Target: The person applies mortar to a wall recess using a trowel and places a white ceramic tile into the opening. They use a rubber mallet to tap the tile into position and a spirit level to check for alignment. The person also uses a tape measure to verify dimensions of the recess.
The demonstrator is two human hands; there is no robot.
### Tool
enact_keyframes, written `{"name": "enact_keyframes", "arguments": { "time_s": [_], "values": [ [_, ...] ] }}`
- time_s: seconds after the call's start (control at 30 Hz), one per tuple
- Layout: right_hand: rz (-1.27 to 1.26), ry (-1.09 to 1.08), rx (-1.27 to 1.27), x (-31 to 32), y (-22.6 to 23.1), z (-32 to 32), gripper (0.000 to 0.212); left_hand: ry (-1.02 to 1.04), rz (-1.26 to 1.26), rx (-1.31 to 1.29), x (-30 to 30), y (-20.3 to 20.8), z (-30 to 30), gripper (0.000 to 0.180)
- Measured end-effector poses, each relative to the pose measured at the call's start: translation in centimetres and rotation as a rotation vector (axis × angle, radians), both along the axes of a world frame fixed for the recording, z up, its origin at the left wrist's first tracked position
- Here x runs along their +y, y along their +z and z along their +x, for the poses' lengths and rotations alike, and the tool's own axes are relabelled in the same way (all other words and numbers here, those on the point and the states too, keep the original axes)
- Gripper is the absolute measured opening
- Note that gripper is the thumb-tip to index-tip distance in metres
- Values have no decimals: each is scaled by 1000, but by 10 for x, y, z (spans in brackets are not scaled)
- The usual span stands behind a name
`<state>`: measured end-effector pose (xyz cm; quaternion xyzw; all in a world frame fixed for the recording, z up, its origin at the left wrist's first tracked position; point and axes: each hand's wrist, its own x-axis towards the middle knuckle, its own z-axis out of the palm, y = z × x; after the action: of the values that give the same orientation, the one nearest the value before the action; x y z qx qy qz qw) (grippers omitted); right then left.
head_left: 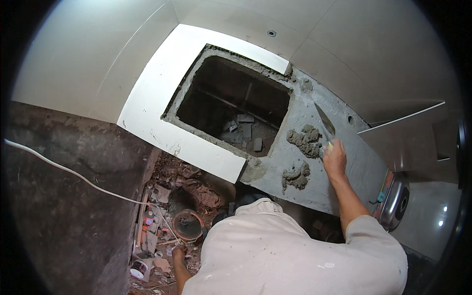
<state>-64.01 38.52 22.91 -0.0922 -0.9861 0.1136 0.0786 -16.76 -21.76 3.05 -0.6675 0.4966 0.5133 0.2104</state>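
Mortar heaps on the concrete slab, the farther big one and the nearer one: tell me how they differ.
The farther heap is larger; the nearer heap is smaller. The farther heap lies close beside the right hand and the trowel it grips; the nearer heap sits away from both, closer to the front edge of the slab. Both are rough, grey, uneven lumps.

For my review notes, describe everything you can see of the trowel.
The trowel has a slim, pointed grey blade that looks like metal. The right hand grips and mostly hides its handle; a yellowish bit shows. The blade points away from the person, slightly left, over the grey slab, right of a mortar lump. Whether the blade touches the slab is unclear.
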Motion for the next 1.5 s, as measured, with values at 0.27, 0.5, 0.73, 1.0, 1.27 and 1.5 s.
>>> {"name": "enact_keyframes", "arguments": {
  "time_s": [0.27, 0.5, 0.73, 1.0, 1.27, 1.5],
  "values": [
    [-80, 259, -216, -141, -22, -209, 28, -10, -102, 192, -17, 31, -52, 15],
    [81, 263, -368, -125, -25, -256, 29, -45, -161, -54, 27, 73, -21, 19],
    [-699, -154, -544, -23, -34, -180, 29, 75, 29, -108, 66, 27, 39, 23],
    [-1712, -303, -362, -56, -63, -217, 30, -83, -99, 145, -23, 36, -43, 30],
    [-1678, -330, -438, -56, -74, -237, 29, -112, -156, 85, 15, 122, -156, 33],
    [-1694, -322, -461, -59, -83, -243, 27, -174, -100, -41, 32, 75, -88, 28]
  ]
}}
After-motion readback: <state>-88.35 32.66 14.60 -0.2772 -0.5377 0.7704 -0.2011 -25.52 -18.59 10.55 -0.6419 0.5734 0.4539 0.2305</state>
